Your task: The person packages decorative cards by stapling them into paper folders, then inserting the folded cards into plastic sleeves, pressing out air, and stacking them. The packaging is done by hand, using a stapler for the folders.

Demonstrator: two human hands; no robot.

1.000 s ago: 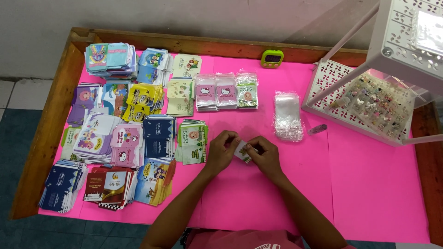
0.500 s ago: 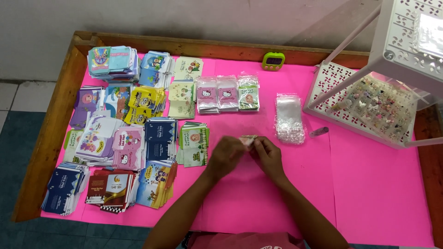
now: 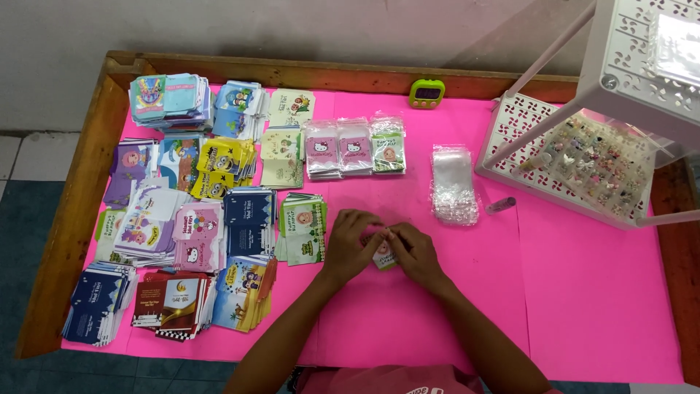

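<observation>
Both my hands meet over the pink table cover [image 3: 583, 292], pinching one small printed card [image 3: 383, 255] between them. My left hand [image 3: 351, 244] grips its left side and my right hand [image 3: 415, 252] its right side. Fingers hide most of the card; a cartoon face and a green edge show. A stack of green and white cards [image 3: 302, 228] lies just left of my left hand. A pile of clear plastic sleeves [image 3: 453, 184] sits up and to the right of my hands.
Several stacks of colourful cards [image 3: 197, 219] cover the left half. Bagged card packs [image 3: 355, 147] lie at the back centre, near a small green timer [image 3: 426, 93]. A white perforated rack [image 3: 583, 146] holding small trinkets stands at the right. A wooden rim [image 3: 73, 211] frames the table.
My hands stay together on the small card, shifting slightly as the fingers work it. Nothing else has moved.
</observation>
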